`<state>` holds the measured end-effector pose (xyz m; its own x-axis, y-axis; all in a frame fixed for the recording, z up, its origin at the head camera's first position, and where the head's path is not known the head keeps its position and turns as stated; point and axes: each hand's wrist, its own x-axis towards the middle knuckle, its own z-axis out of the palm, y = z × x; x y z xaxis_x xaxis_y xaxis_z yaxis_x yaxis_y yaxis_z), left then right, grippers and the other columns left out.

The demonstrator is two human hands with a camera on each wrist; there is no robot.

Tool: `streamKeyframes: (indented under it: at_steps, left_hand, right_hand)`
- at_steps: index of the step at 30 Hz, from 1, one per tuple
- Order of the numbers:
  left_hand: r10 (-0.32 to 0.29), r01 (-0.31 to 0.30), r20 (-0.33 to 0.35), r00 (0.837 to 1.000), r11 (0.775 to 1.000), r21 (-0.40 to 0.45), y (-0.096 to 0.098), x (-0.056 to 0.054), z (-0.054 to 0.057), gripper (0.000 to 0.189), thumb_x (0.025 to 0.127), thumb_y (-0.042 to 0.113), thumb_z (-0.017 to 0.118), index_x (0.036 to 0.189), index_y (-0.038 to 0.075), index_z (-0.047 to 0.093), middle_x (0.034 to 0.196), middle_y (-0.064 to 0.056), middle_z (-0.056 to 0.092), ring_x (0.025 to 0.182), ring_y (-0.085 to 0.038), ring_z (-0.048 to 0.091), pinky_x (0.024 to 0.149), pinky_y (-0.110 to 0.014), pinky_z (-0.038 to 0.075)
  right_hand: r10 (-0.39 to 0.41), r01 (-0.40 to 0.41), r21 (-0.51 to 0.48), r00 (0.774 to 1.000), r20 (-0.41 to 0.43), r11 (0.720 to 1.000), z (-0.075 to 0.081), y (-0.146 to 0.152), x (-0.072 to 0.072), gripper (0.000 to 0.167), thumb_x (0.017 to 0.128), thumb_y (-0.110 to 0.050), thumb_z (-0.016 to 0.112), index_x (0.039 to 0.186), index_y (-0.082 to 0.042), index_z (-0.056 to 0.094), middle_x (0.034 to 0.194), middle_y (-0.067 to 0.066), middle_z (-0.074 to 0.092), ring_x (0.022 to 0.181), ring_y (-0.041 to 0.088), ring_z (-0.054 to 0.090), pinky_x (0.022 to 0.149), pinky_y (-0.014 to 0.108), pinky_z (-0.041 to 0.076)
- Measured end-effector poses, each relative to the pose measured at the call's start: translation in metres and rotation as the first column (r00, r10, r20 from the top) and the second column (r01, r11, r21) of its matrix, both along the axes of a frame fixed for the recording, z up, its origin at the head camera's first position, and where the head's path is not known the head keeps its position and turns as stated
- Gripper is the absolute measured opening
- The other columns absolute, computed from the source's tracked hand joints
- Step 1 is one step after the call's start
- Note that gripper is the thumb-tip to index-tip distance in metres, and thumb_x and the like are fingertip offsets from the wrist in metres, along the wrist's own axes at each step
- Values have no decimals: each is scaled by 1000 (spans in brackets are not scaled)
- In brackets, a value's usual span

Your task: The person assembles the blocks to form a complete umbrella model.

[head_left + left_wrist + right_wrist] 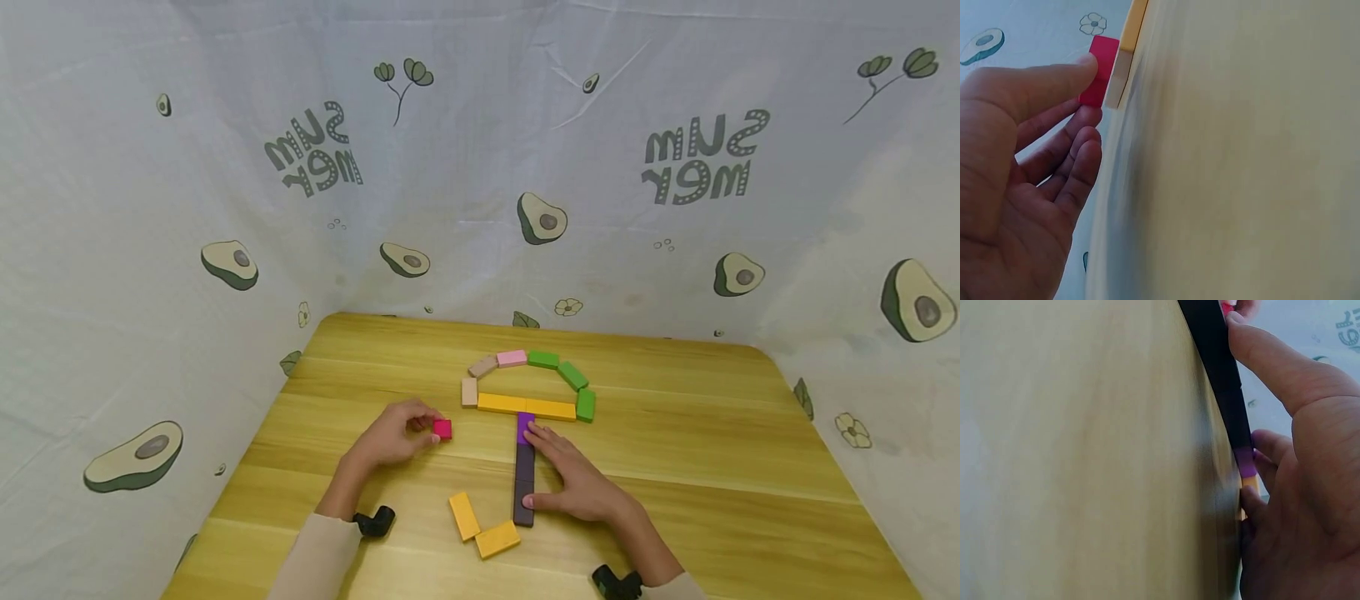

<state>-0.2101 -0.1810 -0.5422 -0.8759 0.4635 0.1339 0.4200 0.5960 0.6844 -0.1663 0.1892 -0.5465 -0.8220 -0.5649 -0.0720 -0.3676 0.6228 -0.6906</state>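
Note:
My left hand pinches a small red block between thumb and fingertips, left of the column of blocks. The left wrist view shows the thumb on one face of the red block, the other fingers loosely bent below. With fingers spread, my right hand rests along the column. Its fingertips touch the purple block at the top, and its thumb lies at the lower of two dark blocks. The column meets a row of two yellow blocks above it.
Green blocks, a pink block and beige blocks form an arch over the yellow row. Two loose yellow blocks lie near the column's foot. A printed curtain borders the wooden table behind and at both sides.

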Motion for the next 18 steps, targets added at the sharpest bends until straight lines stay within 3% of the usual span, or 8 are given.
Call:
streamKeyframes:
  at_steps: [6,18]
  left_hand:
    - [-79,79,26,997,997,8,9,13,2,27,92,22,79,118,16,75,106,8,71,94,-8,63,87,-28,57]
    - [-154,154,66,986,988,5,21,28,-2,22,91,26,80,113,25,77,104,16,70,95,-5,63,88,-25,55]
  right_hand:
    - [-8,8,8,1000,2,1000,0,0,0,101,86,-58,77,165,-19,28,173,7,18,159,41,14,123,70,17]
    - [1,-1,4,1000,-1,1000,1,1,0,102,86,-57,78,165,-19,26,173,5,17,159,40,12,124,69,15]
